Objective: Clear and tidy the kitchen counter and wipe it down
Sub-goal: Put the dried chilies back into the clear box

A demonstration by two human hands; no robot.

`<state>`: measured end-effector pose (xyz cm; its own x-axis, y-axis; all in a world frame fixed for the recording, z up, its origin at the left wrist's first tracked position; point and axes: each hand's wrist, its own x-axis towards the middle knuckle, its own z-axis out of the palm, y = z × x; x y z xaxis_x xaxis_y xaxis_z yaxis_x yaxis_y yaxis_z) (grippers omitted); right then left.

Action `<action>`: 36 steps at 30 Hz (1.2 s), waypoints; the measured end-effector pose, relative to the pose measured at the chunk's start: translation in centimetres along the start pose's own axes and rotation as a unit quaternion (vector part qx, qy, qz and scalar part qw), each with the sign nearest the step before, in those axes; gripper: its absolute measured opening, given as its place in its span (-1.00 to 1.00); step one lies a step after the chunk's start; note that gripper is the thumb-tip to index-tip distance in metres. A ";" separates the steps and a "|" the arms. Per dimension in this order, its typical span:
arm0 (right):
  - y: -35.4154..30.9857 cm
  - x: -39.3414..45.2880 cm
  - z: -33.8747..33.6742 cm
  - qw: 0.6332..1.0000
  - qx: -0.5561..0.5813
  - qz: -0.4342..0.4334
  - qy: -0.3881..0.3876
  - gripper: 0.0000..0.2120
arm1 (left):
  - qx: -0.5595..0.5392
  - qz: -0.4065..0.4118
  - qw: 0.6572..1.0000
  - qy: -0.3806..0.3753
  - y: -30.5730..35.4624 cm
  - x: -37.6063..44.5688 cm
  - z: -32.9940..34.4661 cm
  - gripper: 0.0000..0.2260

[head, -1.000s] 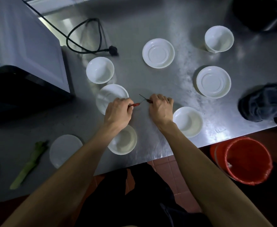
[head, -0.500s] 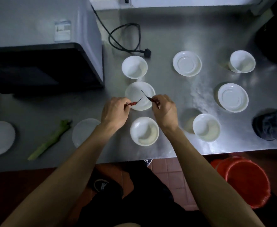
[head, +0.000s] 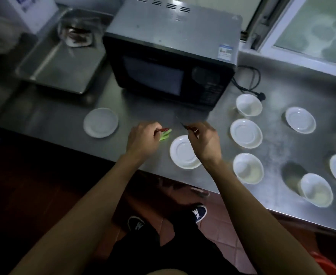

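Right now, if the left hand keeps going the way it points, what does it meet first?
Probably the green vegetable piece lying just past the left hand, which pinches a red chili. The microwave stands beyond. Depth is unclear.

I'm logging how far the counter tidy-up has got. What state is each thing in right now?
left hand: pinching a red chili
right hand: pinching another chili
green stalk: lying on counter
microwave: door shut
saucer: empty
bowl: upright

A kitchen. A black microwave (head: pixel 173 56) sits on a stainless steel counter (head: pixel 278 147). White saucers (head: pixel 246 133) and bowls (head: pixel 248 105) lie right of it
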<state>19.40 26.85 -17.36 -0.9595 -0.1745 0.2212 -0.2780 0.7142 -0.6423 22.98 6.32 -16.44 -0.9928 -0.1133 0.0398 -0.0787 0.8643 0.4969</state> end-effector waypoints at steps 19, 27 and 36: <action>-22.5 0.0 17.1 0.975 0.054 -0.176 -0.121 -0.89 | 0.009 -0.192 0.974 0.123 -20.3 -11.4 -15.0 -0.88; -26.4 2.8 23.5 0.959 0.102 -0.188 -0.186 -0.88 | 0.030 -0.255 0.959 0.117 -27.2 -10.6 -16.4 -0.85; -27.7 11.7 30.9 0.960 0.132 -0.146 -0.199 -0.84 | 0.040 -0.283 0.956 0.070 -33.8 -1.7 -19.0 -0.85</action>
<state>14.52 -15.94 -19.66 -0.7666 -0.6230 0.1558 -0.4888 0.4088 -0.7707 29.03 -31.96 -16.83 -0.7677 -0.6333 -0.0981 -0.6119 0.6788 0.4060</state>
